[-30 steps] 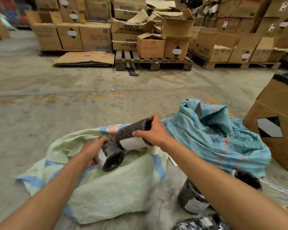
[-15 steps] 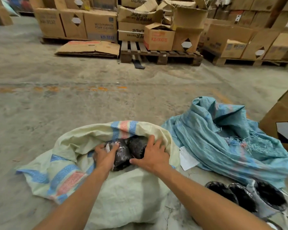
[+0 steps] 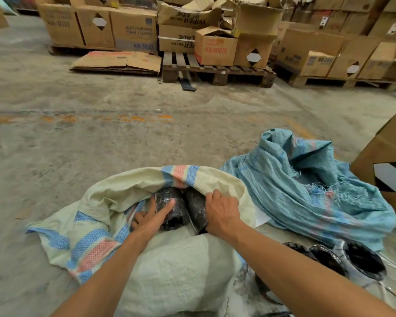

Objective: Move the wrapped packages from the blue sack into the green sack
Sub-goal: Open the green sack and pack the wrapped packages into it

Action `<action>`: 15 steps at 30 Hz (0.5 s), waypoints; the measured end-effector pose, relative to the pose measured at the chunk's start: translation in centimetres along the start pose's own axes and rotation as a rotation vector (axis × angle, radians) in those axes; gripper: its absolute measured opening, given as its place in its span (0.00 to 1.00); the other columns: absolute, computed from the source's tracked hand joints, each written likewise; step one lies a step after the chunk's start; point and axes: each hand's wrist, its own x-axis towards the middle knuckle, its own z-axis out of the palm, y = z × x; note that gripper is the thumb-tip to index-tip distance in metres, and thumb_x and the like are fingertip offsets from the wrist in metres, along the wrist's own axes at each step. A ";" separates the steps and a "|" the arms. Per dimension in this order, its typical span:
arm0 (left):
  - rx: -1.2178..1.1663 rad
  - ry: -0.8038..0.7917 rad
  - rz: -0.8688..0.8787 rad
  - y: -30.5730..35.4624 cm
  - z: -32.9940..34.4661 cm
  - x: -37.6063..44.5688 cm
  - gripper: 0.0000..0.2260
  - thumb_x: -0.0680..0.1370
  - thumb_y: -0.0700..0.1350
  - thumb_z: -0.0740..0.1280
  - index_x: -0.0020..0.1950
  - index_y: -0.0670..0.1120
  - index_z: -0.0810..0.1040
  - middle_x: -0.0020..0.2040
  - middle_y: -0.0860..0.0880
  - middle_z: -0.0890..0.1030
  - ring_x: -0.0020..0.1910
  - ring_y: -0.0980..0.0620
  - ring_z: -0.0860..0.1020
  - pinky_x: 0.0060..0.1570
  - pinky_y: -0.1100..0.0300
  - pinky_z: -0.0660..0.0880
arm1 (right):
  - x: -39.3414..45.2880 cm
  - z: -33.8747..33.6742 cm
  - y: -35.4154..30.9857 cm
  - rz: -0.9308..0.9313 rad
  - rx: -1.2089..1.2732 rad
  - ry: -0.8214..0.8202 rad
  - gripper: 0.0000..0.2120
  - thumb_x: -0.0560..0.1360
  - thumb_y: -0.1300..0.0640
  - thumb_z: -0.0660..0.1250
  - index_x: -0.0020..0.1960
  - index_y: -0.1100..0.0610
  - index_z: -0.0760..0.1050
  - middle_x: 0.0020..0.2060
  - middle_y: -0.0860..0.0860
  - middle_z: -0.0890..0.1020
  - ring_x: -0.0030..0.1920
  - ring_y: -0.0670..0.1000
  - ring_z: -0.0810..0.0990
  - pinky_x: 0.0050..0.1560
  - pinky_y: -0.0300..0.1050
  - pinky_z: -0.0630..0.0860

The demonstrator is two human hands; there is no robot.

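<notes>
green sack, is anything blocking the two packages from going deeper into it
Nothing visible does. Both black wrapped packages already lie in the green sack's open mouth, the left hand resting on one and the right hand at the other.
</notes>
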 end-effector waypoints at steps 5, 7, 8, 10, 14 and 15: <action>-0.206 0.082 0.063 -1.4 0.2 0.1 0.45 0.59 0.80 0.64 0.72 0.63 0.62 0.71 0.50 0.72 0.73 0.42 0.63 0.73 0.43 0.60 | 1.1 -0.8 1.4 -0.074 0.291 -0.398 0.53 0.68 0.32 0.69 0.78 0.44 0.37 0.72 0.58 0.60 0.66 0.62 0.72 0.61 0.56 0.73; -0.293 0.092 0.061 -1.8 0.3 -0.2 0.41 0.56 0.78 0.68 0.61 0.56 0.71 0.62 0.50 0.77 0.66 0.47 0.72 0.67 0.49 0.68 | 1.2 -1.1 1.7 -0.108 0.224 -0.321 0.50 0.69 0.32 0.69 0.79 0.44 0.43 0.71 0.59 0.62 0.64 0.63 0.74 0.57 0.56 0.74; -0.293 0.089 0.070 -1.6 0.4 -0.6 0.36 0.58 0.76 0.70 0.57 0.55 0.72 0.59 0.49 0.78 0.63 0.48 0.74 0.64 0.52 0.69 | 1.2 -1.1 1.5 -0.117 0.178 -0.231 0.46 0.69 0.33 0.70 0.77 0.46 0.49 0.68 0.58 0.66 0.60 0.62 0.76 0.51 0.54 0.74; -0.291 0.050 0.079 -1.3 0.6 -0.7 0.28 0.66 0.69 0.71 0.58 0.54 0.74 0.58 0.48 0.79 0.60 0.48 0.75 0.59 0.57 0.68 | 1.2 -0.9 0.8 -0.128 0.140 -0.068 0.36 0.71 0.37 0.71 0.70 0.53 0.61 0.62 0.57 0.69 0.53 0.61 0.79 0.41 0.51 0.70; -0.144 0.033 0.071 0.2 0.5 -1.1 0.38 0.64 0.71 0.69 0.69 0.54 0.72 0.62 0.49 0.80 0.66 0.45 0.73 0.66 0.51 0.68 | 1.0 -1.6 1.4 -0.071 0.204 -0.074 0.25 0.73 0.43 0.71 0.62 0.57 0.70 0.60 0.55 0.68 0.51 0.60 0.79 0.40 0.50 0.67; -0.133 0.029 0.092 0.8 0.4 -1.3 0.37 0.66 0.69 0.70 0.70 0.52 0.72 0.63 0.48 0.79 0.65 0.44 0.74 0.65 0.52 0.69 | 0.8 -2.1 1.8 -0.086 0.212 -0.033 0.19 0.75 0.46 0.69 0.59 0.57 0.72 0.60 0.55 0.68 0.50 0.60 0.79 0.40 0.50 0.67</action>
